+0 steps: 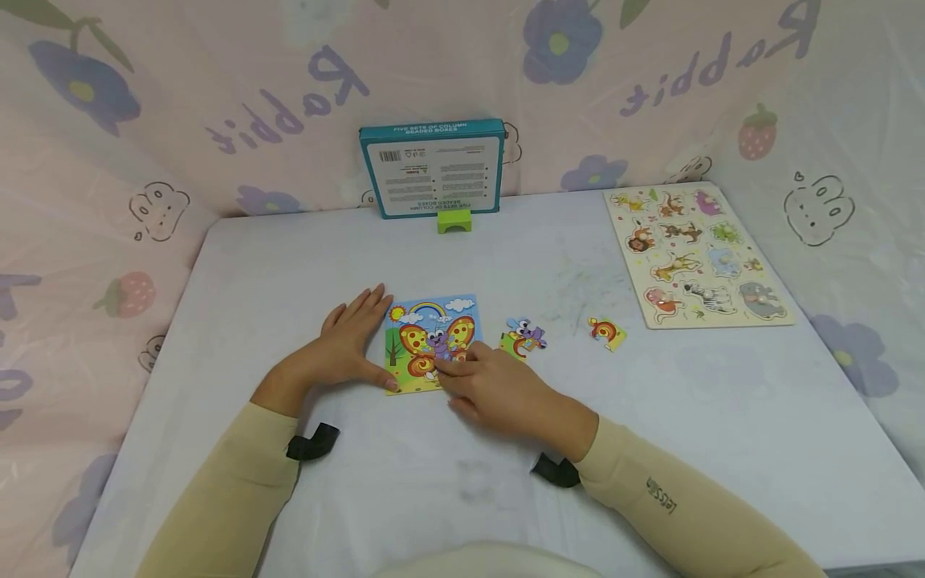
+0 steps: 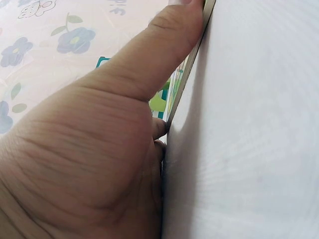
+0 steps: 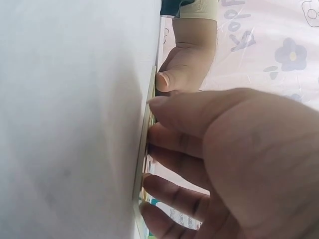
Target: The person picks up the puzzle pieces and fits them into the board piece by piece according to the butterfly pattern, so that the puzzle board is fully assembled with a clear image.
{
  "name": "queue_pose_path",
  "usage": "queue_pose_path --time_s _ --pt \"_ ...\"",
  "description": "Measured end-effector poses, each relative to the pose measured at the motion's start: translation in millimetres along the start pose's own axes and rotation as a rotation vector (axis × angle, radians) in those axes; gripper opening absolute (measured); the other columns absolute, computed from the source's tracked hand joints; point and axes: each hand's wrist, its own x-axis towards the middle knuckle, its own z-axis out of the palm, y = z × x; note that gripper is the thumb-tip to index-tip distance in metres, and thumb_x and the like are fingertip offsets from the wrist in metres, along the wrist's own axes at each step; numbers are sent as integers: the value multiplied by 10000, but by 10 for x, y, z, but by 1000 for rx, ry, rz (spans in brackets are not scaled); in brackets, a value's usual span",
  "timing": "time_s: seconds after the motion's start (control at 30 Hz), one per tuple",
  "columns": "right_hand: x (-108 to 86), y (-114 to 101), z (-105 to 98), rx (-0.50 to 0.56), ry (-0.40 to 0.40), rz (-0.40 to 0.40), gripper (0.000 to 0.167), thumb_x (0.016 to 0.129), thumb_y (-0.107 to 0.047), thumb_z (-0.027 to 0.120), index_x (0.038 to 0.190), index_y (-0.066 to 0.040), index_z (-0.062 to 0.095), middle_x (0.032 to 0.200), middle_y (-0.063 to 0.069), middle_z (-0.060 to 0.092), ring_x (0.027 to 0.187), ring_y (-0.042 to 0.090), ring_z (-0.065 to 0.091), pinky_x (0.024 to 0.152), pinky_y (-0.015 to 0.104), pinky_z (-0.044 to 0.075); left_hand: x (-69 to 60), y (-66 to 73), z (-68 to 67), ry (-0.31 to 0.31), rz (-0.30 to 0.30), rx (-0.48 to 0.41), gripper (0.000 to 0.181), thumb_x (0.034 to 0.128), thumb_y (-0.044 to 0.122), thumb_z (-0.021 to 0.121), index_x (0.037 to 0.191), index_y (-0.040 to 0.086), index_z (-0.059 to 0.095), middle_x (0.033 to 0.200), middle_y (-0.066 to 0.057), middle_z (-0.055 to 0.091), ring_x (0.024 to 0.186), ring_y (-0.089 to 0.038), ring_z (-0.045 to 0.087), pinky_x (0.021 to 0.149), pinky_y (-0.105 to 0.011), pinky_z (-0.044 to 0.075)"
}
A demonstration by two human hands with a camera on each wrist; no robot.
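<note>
Butterfly puzzle (image 1: 433,340) lies flat (fingers (image 1: 457,368) touching).

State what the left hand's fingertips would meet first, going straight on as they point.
Ahead of the left hand, probably the green arched block at the foot of the teal BEADED BOXES box; exact line unclear.

A square, thin picture puzzle (image 1: 433,333) lies flat on the counter (image 1: 289,249), showing a purple butterfly with orange, yellow-spotted wings. A sun, a rainbow and white clouds fill the blue sky above; a green tree stands at left. The lower right part is hidden. Just to its right lies a cluster of loose pieces (image 1: 533,334), purple, green and red, too small to count. Farther right, well apart, lies an orange-and-yellow swirl piece (image 1: 609,333).
</note>
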Motion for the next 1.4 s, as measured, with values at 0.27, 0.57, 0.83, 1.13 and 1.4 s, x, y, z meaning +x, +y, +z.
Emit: queue_pose_path --time_s 0.27,0.57,0.83,1.13,1.4 --pt "-6 -3 -1 -17 -6 -12 414 1023 -308 780 1396 -128 755 1487 26 670 915 233 551 829 348 485 1 1 2 1 1 -3 1485 679 672 977 1745 41 157 1819 -131 3 1656 -335 -66 1262 -632 -58" --pt "8 -5 -8 -14 -17 -25 450 1032 -334 769 1430 -125 733 1516 33 647 912 235 552 846 359 476 -7 -20 8 2 -5 -2 1473 694 673 970 1745 39 155 1819 -135 2 1655 -346 -63 1261 -640 -53" --pt "11 -16 -19 -7 -27 -13 437 1033 -316 767 1427 -128 740 1512 27 651 945 245 576 867 364 486 1 -12 9 3 -1 2 1466 695 660 974 1741 29 163 1817 -149 12 1655 -357 -53 1258 -650 -48" --pt "7 -23 -20 -18 -29 -19 445 1038 -333 763 1431 -127 736 1518 30 646 936 245 572 867 365 477 -2 -12 3 0 4 -2 1471 692 654 980 1739 23 163 1816 -151 7 1654 -358 -54 1258 -646 -51" --pt "9 -18 -26 -11 -38 -18 459 1043 -340 758 1446 -124 724 1529 30 637 937 245 560 874 361 469 0 -10 1 1 3 -7 1472 692 667 973 1740 26 163 1817 -148 9 1655 -358 -53 1259 -644 -50"
